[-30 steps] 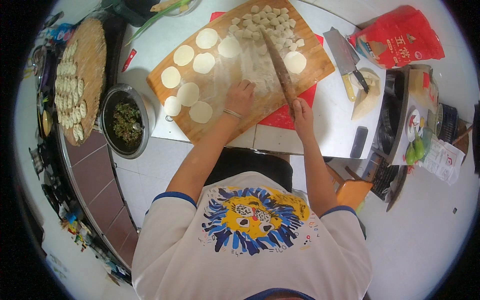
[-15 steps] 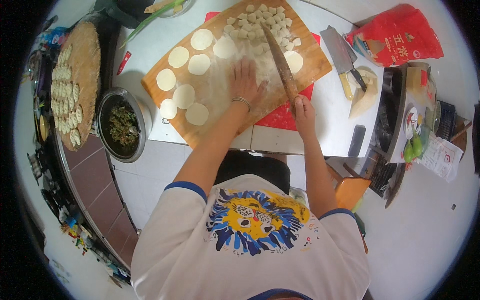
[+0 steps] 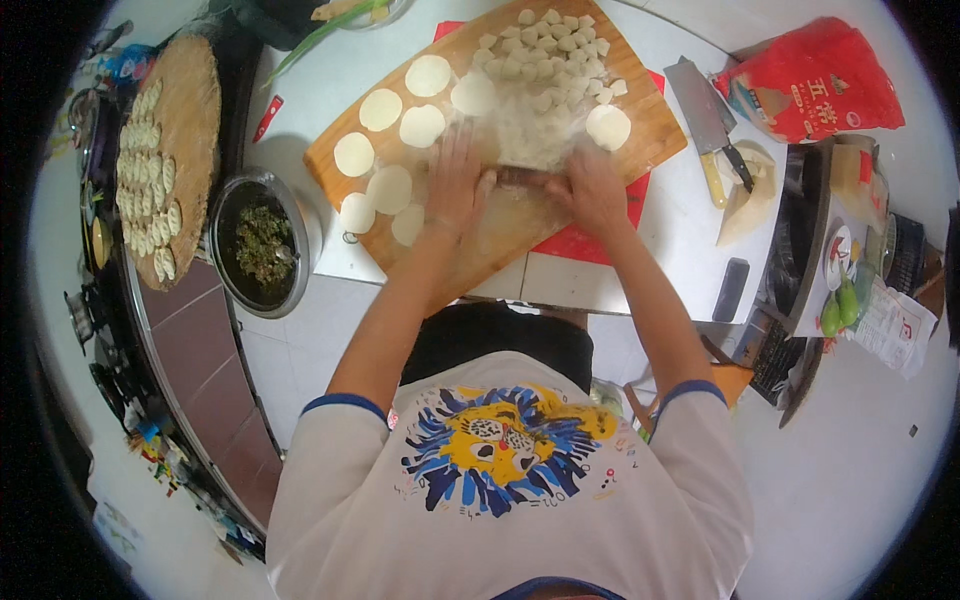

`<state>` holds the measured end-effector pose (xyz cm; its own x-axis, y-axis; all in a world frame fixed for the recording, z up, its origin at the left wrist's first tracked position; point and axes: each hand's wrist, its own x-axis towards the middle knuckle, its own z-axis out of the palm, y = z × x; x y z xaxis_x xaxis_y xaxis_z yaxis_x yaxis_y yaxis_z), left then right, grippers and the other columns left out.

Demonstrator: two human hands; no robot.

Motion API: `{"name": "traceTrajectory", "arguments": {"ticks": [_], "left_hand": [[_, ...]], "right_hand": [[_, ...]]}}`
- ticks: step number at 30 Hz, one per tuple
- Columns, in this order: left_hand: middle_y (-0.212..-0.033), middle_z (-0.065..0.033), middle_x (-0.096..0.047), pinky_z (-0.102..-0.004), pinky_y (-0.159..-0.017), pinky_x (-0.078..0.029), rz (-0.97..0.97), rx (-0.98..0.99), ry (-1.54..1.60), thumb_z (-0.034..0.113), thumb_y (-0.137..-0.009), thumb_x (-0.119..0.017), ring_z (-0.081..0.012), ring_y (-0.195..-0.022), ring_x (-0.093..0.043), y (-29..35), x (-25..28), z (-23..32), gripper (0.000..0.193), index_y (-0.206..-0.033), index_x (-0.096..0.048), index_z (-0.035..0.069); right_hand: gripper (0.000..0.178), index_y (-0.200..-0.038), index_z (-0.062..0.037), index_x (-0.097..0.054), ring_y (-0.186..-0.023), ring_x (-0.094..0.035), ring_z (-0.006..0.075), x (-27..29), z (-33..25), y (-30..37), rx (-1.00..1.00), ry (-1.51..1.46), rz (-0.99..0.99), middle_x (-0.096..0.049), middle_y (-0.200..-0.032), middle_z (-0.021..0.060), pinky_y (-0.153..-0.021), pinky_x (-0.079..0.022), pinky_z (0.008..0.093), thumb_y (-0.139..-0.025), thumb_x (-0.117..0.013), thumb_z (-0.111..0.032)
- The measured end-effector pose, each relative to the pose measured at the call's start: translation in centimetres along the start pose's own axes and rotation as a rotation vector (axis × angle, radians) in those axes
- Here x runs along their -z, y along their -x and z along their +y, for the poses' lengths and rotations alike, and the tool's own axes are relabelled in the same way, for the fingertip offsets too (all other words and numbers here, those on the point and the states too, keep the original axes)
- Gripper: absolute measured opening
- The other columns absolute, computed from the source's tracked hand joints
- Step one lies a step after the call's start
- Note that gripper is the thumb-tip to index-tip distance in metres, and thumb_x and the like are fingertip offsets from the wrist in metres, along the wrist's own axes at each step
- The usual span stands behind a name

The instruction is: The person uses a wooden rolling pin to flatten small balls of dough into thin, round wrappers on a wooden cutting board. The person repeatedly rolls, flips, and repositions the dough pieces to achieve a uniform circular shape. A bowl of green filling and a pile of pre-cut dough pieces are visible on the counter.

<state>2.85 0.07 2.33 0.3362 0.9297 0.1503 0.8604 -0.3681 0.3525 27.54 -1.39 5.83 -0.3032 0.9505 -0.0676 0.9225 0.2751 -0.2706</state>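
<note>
A dark wooden rolling pin lies crosswise on the wooden board, level between my two hands. Its left end is under my left hand, whose fingers point forward over it with the thumb against the pin. My right hand holds the other end, its fingers smeared by motion. Whatever lies under the pin is hidden. Round dough wrappers are spread over the board's left side, with one more wrapper beyond my right hand. Small dough pieces cluster at the far end, near loose flour.
To the left, a metal bowl of chopped filling stands near a round board with rows of dumplings. Right of the board lie a cleaver, a smaller black-handled knife and a phone. A red bag sits behind them.
The rolling pin has swung from pointing away in my right hand to lying crosswise under both hands. My right hand has moved forward; my left has shifted left onto the pin.
</note>
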Motion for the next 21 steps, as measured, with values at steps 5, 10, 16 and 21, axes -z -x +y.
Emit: {"name": "traceTrajectory", "arguments": {"ticks": [5, 10, 16, 21], "left_hand": [[-0.154, -0.0162, -0.025, -0.0502, -0.116, -0.018, -0.16, 0.068, -0.042, 0.031, -0.09, -0.054, -0.0374, -0.142, -0.023, -0.6, 0.6, 1.2, 0.063, -0.144, -0.035, 0.005], [-0.154, -0.0172, -0.025, -0.05, -0.117, -0.016, -0.108, 0.087, 0.022, 0.032, -0.092, -0.053, -0.038, -0.142, -0.021, 2.4, 0.5, 1.7, 0.06, -0.142, -0.037, 0.002], [-0.156, -0.0193, -0.02, -0.0495, -0.117, -0.015, -0.08, 0.132, 0.0, 0.031, -0.094, -0.05, -0.0391, -0.143, -0.018, -0.2, 0.3, 1.5, 0.064, -0.147, -0.028, 0.002], [-0.154, -0.0231, -0.02, -0.0492, -0.117, -0.017, -0.103, 0.118, 0.051, 0.03, -0.091, -0.053, -0.04, -0.142, -0.019, 4.8, 0.5, 1.8, 0.067, -0.145, -0.03, -0.002]], "right_hand": [[0.065, -0.146, -0.014, -0.036, -0.142, -0.024, 0.0328, -1.9, 1.0, 0.1, -0.114, 0.146, 0.188, -0.028, -0.154, 0.0149, -0.113, -0.017, 0.0557, -0.09, -0.055, -0.041], [0.064, -0.148, -0.0218, -0.035, -0.144, -0.019, 0.0329, -1.7, -0.6, 1.6, -0.105, 0.126, 0.18, -0.024, -0.156, 0.0129, -0.114, -0.009, 0.0607, -0.091, -0.054, -0.043], [0.064, -0.145, -0.0163, -0.039, -0.143, -0.022, 0.0338, -2.0, 0.9, -1.7, -0.095, 0.178, 0.25, -0.027, -0.155, 0.0139, -0.113, -0.011, 0.0603, -0.089, -0.055, -0.042], [0.043, -0.12, -0.0117, -0.056, -0.119, -0.05, 0.0319, -1.4, -0.1, 3.3, 0.053, 0.004, -0.004, -0.055, -0.124, 0.0113, -0.1, -0.036, 0.0495, -0.083, -0.067, -0.03]]}}
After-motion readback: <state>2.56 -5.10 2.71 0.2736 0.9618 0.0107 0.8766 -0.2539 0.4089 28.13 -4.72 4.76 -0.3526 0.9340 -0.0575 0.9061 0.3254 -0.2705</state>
